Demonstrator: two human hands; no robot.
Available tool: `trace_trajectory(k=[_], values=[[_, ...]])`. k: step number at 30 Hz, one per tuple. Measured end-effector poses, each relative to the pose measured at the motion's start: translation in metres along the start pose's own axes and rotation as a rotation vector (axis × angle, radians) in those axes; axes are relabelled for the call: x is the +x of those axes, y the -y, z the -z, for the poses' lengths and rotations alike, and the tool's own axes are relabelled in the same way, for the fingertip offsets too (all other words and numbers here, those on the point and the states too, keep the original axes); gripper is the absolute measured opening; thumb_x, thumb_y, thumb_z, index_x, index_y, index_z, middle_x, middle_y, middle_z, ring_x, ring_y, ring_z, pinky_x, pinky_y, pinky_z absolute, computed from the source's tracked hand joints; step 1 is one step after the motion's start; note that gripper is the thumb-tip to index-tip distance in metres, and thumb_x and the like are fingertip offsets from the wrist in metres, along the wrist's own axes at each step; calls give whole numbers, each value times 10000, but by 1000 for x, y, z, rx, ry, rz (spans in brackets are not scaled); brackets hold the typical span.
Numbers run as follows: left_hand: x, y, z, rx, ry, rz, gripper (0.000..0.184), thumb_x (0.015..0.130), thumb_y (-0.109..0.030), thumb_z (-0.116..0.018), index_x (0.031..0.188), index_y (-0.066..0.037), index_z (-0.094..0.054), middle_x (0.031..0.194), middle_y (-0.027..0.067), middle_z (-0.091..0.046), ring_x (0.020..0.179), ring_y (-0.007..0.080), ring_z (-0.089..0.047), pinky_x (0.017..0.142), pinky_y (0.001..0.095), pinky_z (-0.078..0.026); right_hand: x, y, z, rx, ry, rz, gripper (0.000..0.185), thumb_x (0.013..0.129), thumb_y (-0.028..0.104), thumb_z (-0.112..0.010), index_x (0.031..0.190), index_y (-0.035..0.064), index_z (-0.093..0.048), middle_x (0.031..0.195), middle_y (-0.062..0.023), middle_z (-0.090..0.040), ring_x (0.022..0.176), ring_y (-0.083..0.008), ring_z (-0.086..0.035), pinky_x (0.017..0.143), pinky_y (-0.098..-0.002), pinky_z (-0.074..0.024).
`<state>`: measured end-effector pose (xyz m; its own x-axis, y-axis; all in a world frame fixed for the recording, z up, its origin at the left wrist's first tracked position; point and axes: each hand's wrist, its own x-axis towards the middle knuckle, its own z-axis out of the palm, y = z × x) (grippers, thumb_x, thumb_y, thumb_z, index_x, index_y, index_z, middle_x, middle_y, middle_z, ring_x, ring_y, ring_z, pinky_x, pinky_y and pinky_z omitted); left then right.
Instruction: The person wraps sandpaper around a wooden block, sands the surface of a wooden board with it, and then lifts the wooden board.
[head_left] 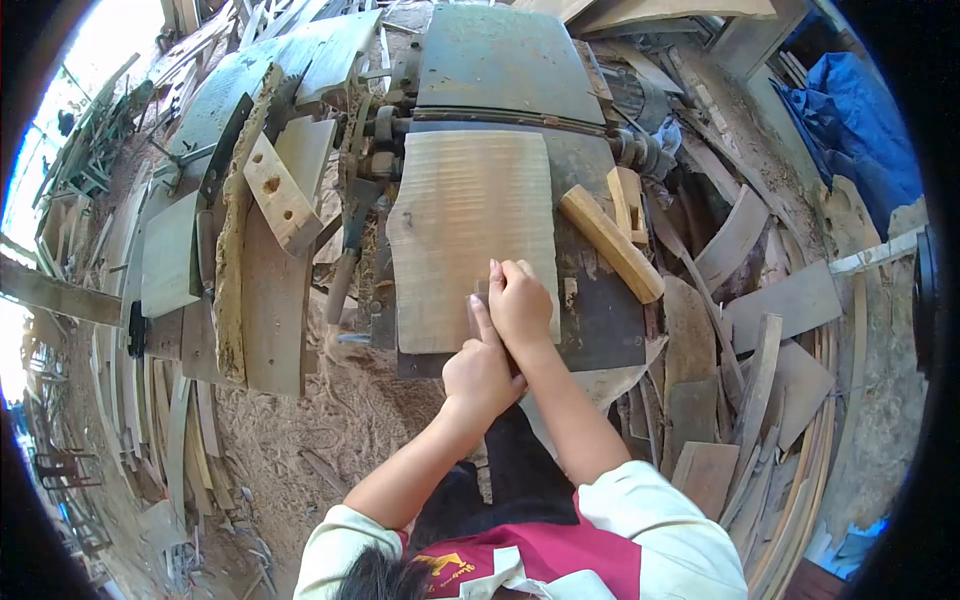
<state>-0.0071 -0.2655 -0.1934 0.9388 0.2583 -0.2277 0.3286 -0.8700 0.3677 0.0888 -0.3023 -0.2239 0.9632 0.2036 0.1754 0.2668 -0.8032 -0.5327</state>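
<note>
A pale board (470, 210) with a wavy, ridged surface lies flat on the dark metal bed of a machine in front of me. My left hand (477, 370) is closed low over the board's near edge, its thumb pointing forward. Just ahead and to the right, my right hand (520, 308) is also closed, fingers curled and pressed down near the board's lower right part. Between the two hands a small brownish piece shows, mostly covered by the fingers; its kind cannot be made out.
Right of the board lie a rounded wooden block (612, 245) and a wooden plane body (626, 203). A wooden-handled blade (345, 265) rests at the left, near a block with holes (280, 198). Scrap planks (785, 305) and sawdust (370, 440) surround the machine.
</note>
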Motion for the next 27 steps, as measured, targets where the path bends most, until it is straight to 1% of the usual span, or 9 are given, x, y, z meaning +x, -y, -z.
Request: trace_trajectory(k=[4, 9, 17, 20, 21, 22, 24, 25, 27], values=[[19, 2, 8, -31, 60, -12, 1144, 643, -530, -637, 1284, 210, -46, 631, 150, -604, 519, 227, -611, 442, 323, -485, 19, 2, -3, -2, 22, 18, 278, 867, 287, -476, 717, 67, -558, 776, -99, -574, 656, -341, -579, 579, -445, -467], [66, 4, 28, -85, 146, 0, 1142, 666, -508, -625, 1277, 212, 17, 702, 177, -626, 594, 268, -628, 514, 341, -504, 67, 5, -17, 14, 33, 53, 277, 862, 291, -476, 737, 72, -590, 812, -108, -597, 696, -346, -587, 602, -439, -469], [179, 7, 69, 1, 157, 63, 1086, 689, -461, -610, 1299, 182, 18, 826, 157, -647, 722, 256, -641, 617, 341, -506, 184, 19, -54, 12, 48, 41, 314, 881, 302, -428, 797, 56, -604, 864, -136, -612, 760, -351, -598, 656, -449, -475], [226, 17, 70, 33, 71, 64, 1088, 686, -467, -614, 1307, 172, 11, 852, 158, -647, 758, 257, -639, 653, 337, -503, 232, 25, -71, 27, 41, 37, 314, 880, 302, -426, 812, 58, -611, 876, -142, -615, 780, -350, -598, 678, -455, -474], [238, 17, 78, 22, 74, 75, 1077, 683, -458, -614, 1319, 154, 3, 874, 157, -647, 784, 263, -636, 680, 339, -498, 247, 28, -78, 50, -3, 15, 323, 861, 319, -450, 775, 51, -609, 799, -181, -618, 783, -378, -587, 686, -458, -464], [251, 20, 82, 20, 51, 59, 1077, 683, -458, -614, 1319, 154, 3, 874, 157, -647, 784, 263, -636, 680, 339, -498, 262, 32, -82, 47, -28, 26, 323, 861, 319, -450, 775, 51, -609, 799, -181, -618, 783, -378, -587, 686, -458, -464], [267, 24, 88, 27, 4, 66, 1075, 672, -450, -619, 1331, 134, -3, 889, 156, -645, 788, 264, -635, 675, 342, -499, 279, 37, -88, 21, 37, 22, 312, 878, 300, -424, 854, 56, -617, 893, -143, -619, 807, -340, -600, 712, -455, -475], [271, 26, 90, 25, 48, 79, 1068, 667, -445, -615, 1338, 122, -8, 894, 156, -643, 792, 262, -633, 676, 343, -499, 282, 38, -89, 4, 37, 9, 311, 878, 301, -428, 860, 53, -615, 898, -139, -619, 822, -337, -600, 723, -447, -478], [268, 25, 88, 9, 16, 70, 1062, 671, -444, -610, 1339, 120, -8, 888, 154, -644, 789, 262, -632, 671, 344, -499, 280, 35, -88, 26, 20, 37, 310, 877, 301, -431, 860, 53, -615, 901, -137, -618, 826, -336, -600, 723, -444, -479]])
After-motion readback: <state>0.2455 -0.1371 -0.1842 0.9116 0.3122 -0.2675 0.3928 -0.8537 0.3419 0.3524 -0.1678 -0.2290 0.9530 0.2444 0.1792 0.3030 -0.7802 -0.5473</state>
